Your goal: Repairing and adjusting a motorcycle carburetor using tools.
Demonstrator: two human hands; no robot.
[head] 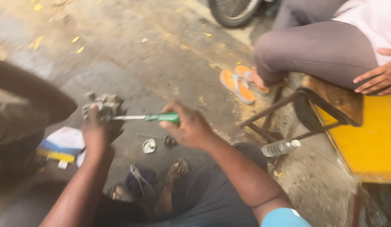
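Gripping a small grey metal part (104, 107), the left hand (96, 130) was closed around it and held it up in the air above the ground. The right hand (190, 126) was clamped on the green handle of a screwdriver (150, 117), and the shaft pointed to the left, with its tip touching the metal part or very near it; the picture was too blurred to tell which. Below the hands, on the stained concrete ground (153, 54), lay a small round metal piece (149, 145) and a dark small piece (169, 141) just beside it. A clear plastic bottle (281, 147) lay to the right of the right hand, near a yellow bench (372, 143) where another person sat. In my judgement, the screwdriver could slip off the part, because nothing supported the part except the fingers, and the tip could then hit the left hand. The loose small pieces on the ground could also be kicked away by a foot.
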